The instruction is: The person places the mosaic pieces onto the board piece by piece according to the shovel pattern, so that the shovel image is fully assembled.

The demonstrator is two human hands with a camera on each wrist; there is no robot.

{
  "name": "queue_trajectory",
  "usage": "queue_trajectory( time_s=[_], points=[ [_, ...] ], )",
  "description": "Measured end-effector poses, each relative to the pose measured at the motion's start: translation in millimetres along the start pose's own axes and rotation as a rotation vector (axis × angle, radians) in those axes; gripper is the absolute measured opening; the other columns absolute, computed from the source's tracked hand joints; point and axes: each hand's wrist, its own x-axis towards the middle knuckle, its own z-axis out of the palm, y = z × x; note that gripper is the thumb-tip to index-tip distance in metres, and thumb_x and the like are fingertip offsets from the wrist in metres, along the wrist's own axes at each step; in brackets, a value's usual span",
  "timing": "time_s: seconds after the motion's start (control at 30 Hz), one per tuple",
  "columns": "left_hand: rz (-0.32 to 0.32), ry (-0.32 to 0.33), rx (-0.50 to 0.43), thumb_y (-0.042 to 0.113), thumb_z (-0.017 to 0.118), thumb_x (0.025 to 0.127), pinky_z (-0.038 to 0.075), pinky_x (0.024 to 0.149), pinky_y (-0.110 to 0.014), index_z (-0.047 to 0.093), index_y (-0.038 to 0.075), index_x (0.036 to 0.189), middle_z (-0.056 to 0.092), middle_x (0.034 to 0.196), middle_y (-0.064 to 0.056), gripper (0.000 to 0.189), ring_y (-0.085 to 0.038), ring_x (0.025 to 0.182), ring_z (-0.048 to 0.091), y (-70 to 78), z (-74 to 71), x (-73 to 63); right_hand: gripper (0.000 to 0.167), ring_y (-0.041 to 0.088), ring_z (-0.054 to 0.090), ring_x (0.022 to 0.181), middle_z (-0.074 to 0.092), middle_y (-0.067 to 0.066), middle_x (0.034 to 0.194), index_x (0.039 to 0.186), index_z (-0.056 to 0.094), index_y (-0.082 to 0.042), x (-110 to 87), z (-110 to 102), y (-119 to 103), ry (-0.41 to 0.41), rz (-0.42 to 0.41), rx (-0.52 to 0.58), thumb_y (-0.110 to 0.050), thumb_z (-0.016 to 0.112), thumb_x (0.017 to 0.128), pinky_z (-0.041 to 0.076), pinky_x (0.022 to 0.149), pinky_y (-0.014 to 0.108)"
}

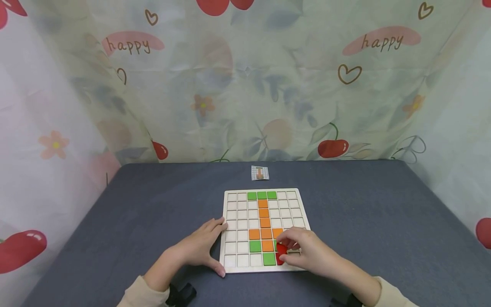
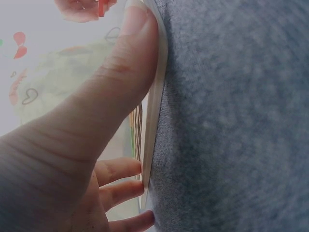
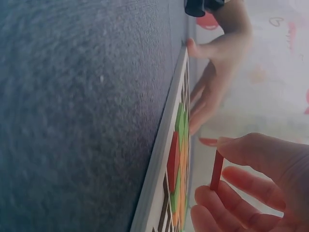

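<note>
A white gridded board (image 1: 232, 236) lies on the dark tabletop. Green tiles (image 1: 262, 195) and orange tiles (image 1: 264, 222) form a pattern in its cells. My right hand (image 1: 307, 251) pinches a red square tile (image 3: 217, 169) between thumb and fingertips, just over the lower right part of the board. A second red tile (image 3: 173, 162) is in the board's front row, beside a green tile (image 1: 269, 259); in the head view my fingers partly cover it. My left hand (image 1: 201, 245) rests along the board's left edge, thumb at the near corner, fingers spread.
A small printed card (image 1: 260, 173) with a gridded picture lies behind the board. Dark cloth (image 1: 153, 204) covers the table. A patterned curtain (image 1: 245, 85) hangs around the back and sides. Each wrist wears a black strap.
</note>
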Motion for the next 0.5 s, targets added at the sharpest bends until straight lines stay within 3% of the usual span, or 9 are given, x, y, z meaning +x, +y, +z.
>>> queue_trajectory(
  time_s=[0.5],
  points=[
    [-0.002, 0.001, -0.005, 0.055, 0.083, 0.055, 0.025, 0.112, -0.054, 0.034, 0.004, 0.143, 0.023, 0.153, -0.018, 0.113, -0.041, 0.142, 0.019, 1.8, -1.0, -0.5, 0.019, 0.001, 0.055, 0.078, 0.062, -0.006, 0.085, 0.097, 0.066, -0.009, 5.1, 9.3, -8.0, -0.033, -0.004, -0.02, -0.011, 0.071, 0.079, 0.052, 0.071, 0.022]
  ],
)
